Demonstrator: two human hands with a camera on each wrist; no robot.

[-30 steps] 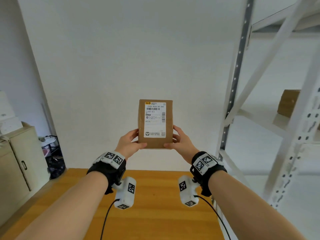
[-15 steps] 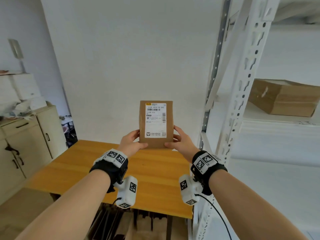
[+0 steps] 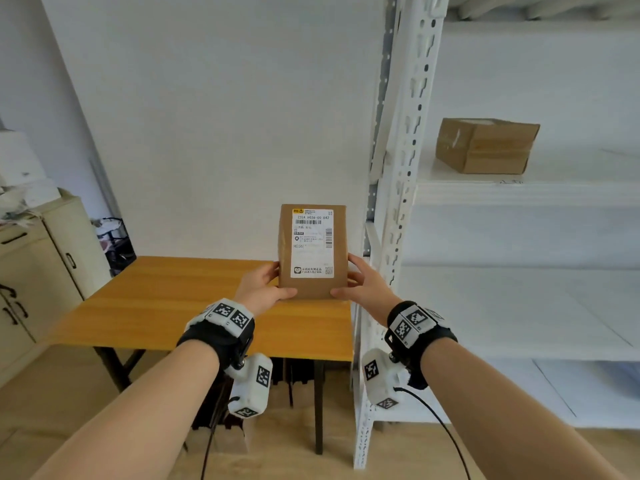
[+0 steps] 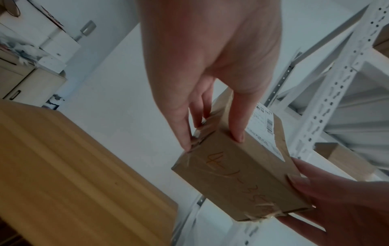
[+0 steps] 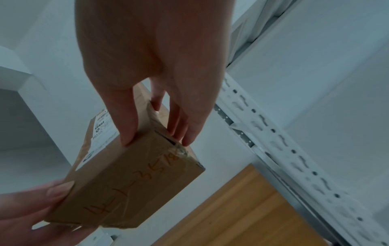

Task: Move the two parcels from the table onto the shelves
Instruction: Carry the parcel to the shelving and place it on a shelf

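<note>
Nearest me, my left hand (image 3: 258,289) and my right hand (image 3: 367,289) grasp the small brown parcel (image 3: 312,251) between them, thumbs on the labelled face at its lower corners, fingers wrapped behind its sides. From the head view the parcel stands upright in the air, its white shipping label (image 3: 313,243) facing me, just at 9 o'clock of the shelf upright (image 3: 403,188). Only the wrist views show the parcel's underside: orange handwriting (image 4: 238,179) and crinkled clear tape at the corners. Below and beyond the parcel lies the wooden table (image 3: 166,306). Farther off, at 2 o'clock, a second cardboard parcel (image 3: 485,145) sits on a white shelf (image 3: 526,194). At 9 o'clock stands a beige cabinet (image 3: 38,268).
</note>
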